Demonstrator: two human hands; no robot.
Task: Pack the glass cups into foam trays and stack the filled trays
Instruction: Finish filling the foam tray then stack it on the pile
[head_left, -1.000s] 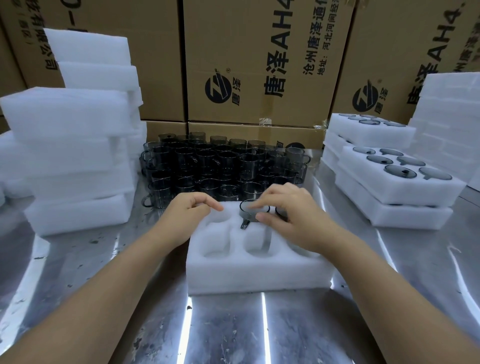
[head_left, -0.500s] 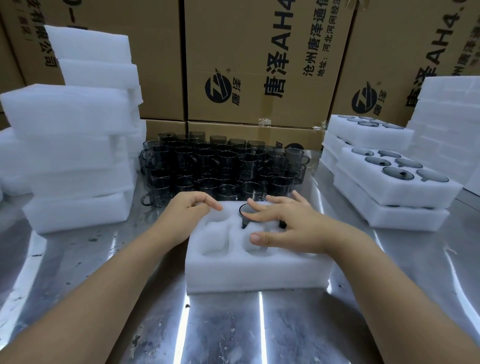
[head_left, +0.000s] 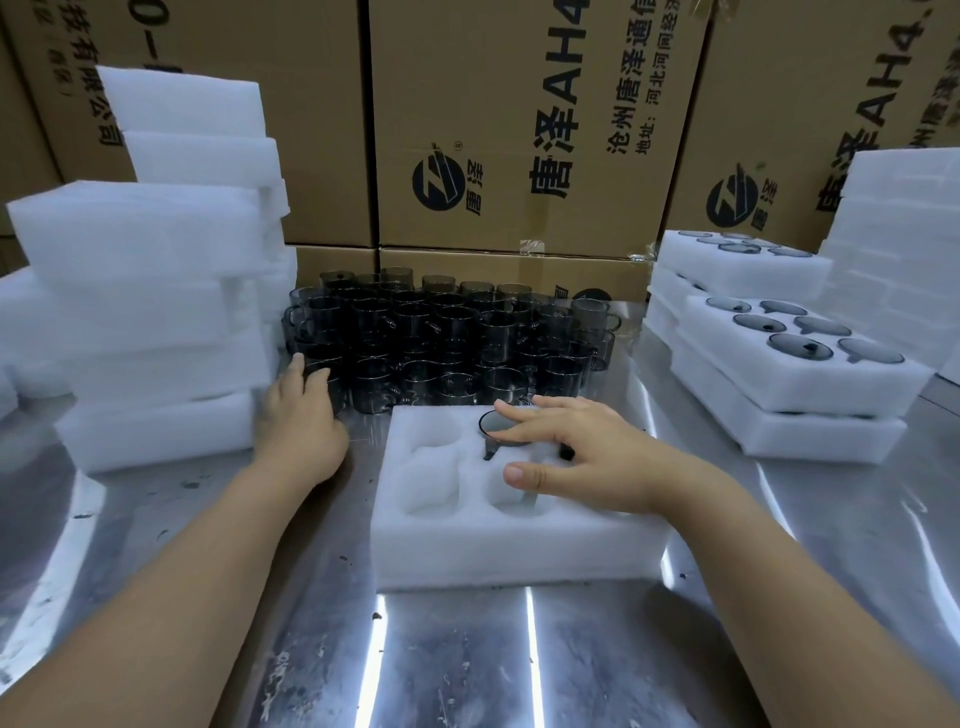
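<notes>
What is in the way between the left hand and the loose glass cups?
Nothing that shows. The left hand is right at the front corner of the loose cups, with nothing between them.

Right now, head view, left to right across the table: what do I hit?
Foam stack → left hand → tray → filled trays. Cups and right hand overlap others, so skipped.

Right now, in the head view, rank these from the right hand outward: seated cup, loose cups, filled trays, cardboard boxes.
1. Seated cup: touched by the right hand.
2. Loose cups: directly ahead.
3. Filled trays: off to the right.
4. Cardboard boxes: at the back.
</notes>
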